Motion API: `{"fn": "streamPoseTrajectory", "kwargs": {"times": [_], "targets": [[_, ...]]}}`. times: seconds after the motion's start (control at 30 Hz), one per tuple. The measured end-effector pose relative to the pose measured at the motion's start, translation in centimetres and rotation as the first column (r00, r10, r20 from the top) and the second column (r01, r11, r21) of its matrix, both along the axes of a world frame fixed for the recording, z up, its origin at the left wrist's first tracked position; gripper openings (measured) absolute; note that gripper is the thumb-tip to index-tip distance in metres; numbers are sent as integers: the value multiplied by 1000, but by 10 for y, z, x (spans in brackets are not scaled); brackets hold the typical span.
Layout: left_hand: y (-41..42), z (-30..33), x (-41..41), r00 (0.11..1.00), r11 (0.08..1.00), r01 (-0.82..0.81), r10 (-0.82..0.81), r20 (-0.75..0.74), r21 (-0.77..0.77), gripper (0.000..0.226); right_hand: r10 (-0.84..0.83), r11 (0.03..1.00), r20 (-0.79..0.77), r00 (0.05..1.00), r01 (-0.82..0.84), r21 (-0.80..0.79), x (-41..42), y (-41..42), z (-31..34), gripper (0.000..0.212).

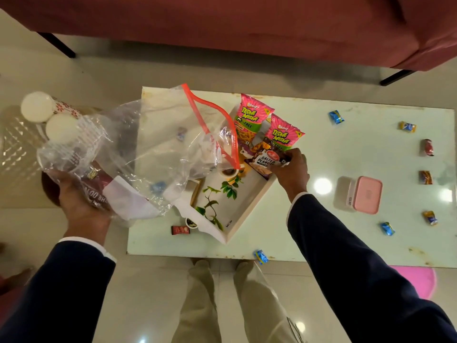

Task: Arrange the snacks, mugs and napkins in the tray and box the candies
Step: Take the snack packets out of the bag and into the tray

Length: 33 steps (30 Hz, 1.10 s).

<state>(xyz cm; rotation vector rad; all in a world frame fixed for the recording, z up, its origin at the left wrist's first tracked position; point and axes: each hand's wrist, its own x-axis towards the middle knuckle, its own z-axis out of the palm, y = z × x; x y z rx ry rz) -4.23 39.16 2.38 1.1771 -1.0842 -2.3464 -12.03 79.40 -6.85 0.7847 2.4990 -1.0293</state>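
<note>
Snacks (pixel 268 127) lie in the tray (pixel 249 201) on a pale green table (pixel 333 154), with a red sofa (pixel 247 26) behind and candies (pixel 336 117) spread about (the pink box (pixel 366 195) sits shut). Reaching in, the right hand (pixel 290 172) pinches a peanut pack (pixel 265 162). Off to the side, the left hand (pixel 79 194) grips a clear bag (pixel 138 144) from below.

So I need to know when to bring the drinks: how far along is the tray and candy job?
Early. Two pink snack packs already lie in the tray. The right hand is setting down a peanut packet; the left hand holds the plastic bag with mugs and more inside. Candies lie scattered on the table; the pink box is closed.
</note>
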Motion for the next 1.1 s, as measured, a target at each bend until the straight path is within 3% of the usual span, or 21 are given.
{"fn": "streamPoseTrajectory", "kwargs": {"times": [0.07,0.2,0.27,0.33,0.4,0.47,0.57,0.67,0.73,0.77,0.9,1.0,1.1], "targets": [[-2,-4,2,999,1000,9,-9,45,-17,46,-33,995,34,999,30,91,4,3,1,61],[4,-2,0,996,999,52,-53,73,16,82,-63,988,7,998,62,142,7,5,17,66],[8,-2,0,995,996,82,-83,60,18,76,-44,987,-72,996,55,153,7,0,34,58],[17,1,-3,990,994,102,-105,91,38,71,-16,1000,-225,974,16,0,5,-10,56,39],[21,1,-7,978,995,91,-98,183,44,74,18,949,-262,965,-99,-300,-2,-23,81,18],[26,0,-13,969,990,127,-138,205,63,66,130,794,-185,974,-214,-569,-7,-38,103,13],[34,3,-19,946,977,200,-211,244,70,52,262,487,-60,963,-185,-854,-6,-54,121,25],[41,6,-21,920,958,281,-284,272,52,41,358,232,21,933,-67,-971,-8,-58,127,31],[44,5,-21,894,937,346,-342,290,39,36,512,99,20,859,-37,-994,-13,-65,128,32],[44,3,-21,886,930,364,-360,292,43,34,579,109,38,814,-31,-994,-13,-72,126,34],[43,0,-17,897,927,355,-375,235,122,38,589,374,192,785,-54,-926,-2,-101,109,30],[40,-1,-13,911,928,330,-362,199,174,49,494,430,321,808,95,-898,13,-100,99,26],[34,0,-13,905,924,336,-370,209,184,49,411,417,466,784,293,-860,30,-95,85,49]]}}
